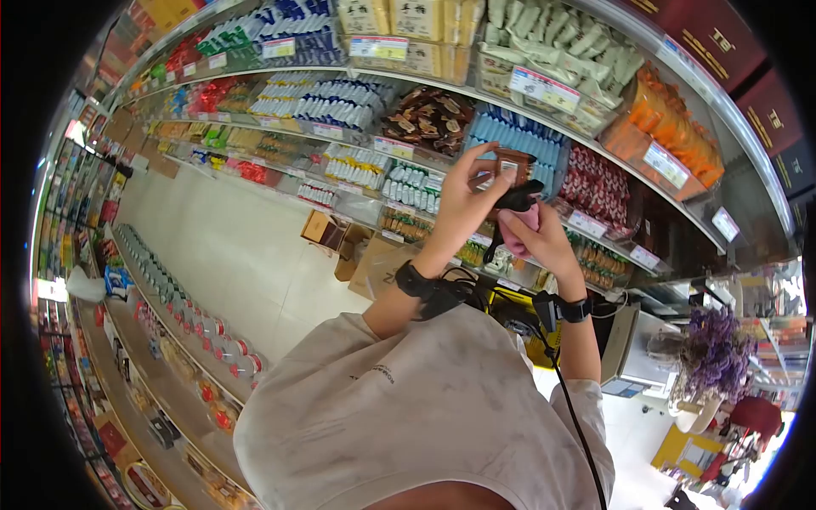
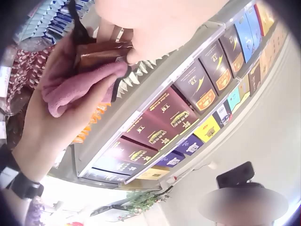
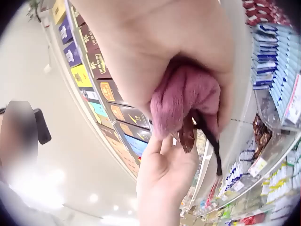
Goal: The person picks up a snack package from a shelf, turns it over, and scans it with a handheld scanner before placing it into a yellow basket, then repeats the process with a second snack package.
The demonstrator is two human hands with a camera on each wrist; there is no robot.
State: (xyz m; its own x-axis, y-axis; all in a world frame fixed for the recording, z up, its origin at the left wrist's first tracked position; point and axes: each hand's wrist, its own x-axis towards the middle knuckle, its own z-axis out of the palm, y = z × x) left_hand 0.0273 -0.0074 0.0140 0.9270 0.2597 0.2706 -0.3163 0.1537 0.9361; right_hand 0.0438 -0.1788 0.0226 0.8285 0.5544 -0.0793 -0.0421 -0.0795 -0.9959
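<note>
Both hands meet in front of the shelves in the head view. My left hand (image 1: 466,194) pinches a shiny brown packet (image 1: 516,159) with a pale label between thumb and fingers. Bunched in my right hand (image 1: 551,248) is a pink cloth (image 1: 520,231) with black trim, and a black strap (image 1: 491,246) dangles from it. In the left wrist view the pink cloth (image 2: 77,90) lies against the brown packet (image 2: 101,56). The right wrist view shows right fingers curled round the cloth (image 3: 186,96), the brown packet (image 3: 187,136) sticking out below, partly hidden.
Clear bins of wrapped snacks fill the shelves ahead, among them blue packets (image 1: 510,136), red packets (image 1: 595,183) and orange packets (image 1: 676,127). Dark red boxes (image 1: 714,38) stand at upper right. Cardboard boxes (image 1: 378,263) sit on the floor; a black cable (image 1: 574,416) runs past the right arm.
</note>
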